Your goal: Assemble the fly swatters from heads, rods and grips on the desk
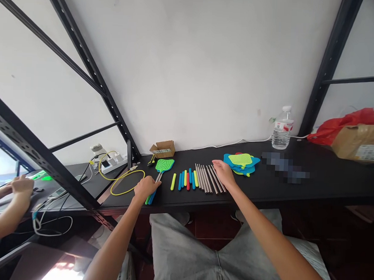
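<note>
My left hand [146,188] rests on the handle end of an assembled fly swatter with a green mesh head [164,165] lying on the black table [312,182]. My right hand [224,171] lies palm down over a row of thin metal rods [205,178]. Between the hands lie several coloured plastic grips [187,180] in yellow, blue, red and green. A stack of blue and green swatter heads [241,163] sits just beyond my right hand.
A small cardboard box [162,149] stands by the wall. A yellow cable loop [126,181] and a power strip [113,163] lie at the left. A water bottle [282,128], a red bag [345,122] and a parcel [359,141] sit right. Another person's hands [20,187] work at far left.
</note>
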Available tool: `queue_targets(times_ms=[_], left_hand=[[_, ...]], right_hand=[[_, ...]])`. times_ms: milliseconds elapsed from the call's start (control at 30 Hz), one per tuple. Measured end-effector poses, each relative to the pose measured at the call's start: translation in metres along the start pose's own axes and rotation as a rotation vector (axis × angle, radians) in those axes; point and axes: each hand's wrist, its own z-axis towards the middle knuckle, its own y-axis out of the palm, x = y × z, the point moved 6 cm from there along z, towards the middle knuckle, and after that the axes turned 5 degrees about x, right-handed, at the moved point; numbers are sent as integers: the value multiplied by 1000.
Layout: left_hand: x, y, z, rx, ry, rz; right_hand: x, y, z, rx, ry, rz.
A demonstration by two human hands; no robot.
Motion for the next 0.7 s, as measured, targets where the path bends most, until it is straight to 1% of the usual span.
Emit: queue_targets(times_ms=[133, 200, 300, 367, 433, 500, 533, 600, 667, 700], left_hand=[[4, 1, -2, -16, -10, -65], [5, -2, -5, 3, -19, -79], [14, -17, -12, 113, 0, -105], [27, -31, -20, 208, 38, -166], [49, -43, -32, 272, 93, -274], [81, -50, -48, 296, 146, -379], [100, -51, -57, 296, 186, -431], [140, -47, -79, 255, 274, -522], [177, -39, -101, 187, 343, -618], [193, -34, -112, 149, 387, -693]], right_hand=[[-2, -2, 2, -27, 18, -21], [-5, -3, 1, -34, 27, -43], [-11, -7, -1, -44, 37, -80], [-16, -9, -3, -39, 29, -104], [-24, -9, -5, -27, -4, -111], [-36, -5, -7, -23, -49, -56], [-42, -1, -8, -39, -55, 10], [-54, 13, -11, -132, -9, 210], [-66, 28, -15, -258, 88, 439], [-71, 32, -17, -286, 129, 537]])
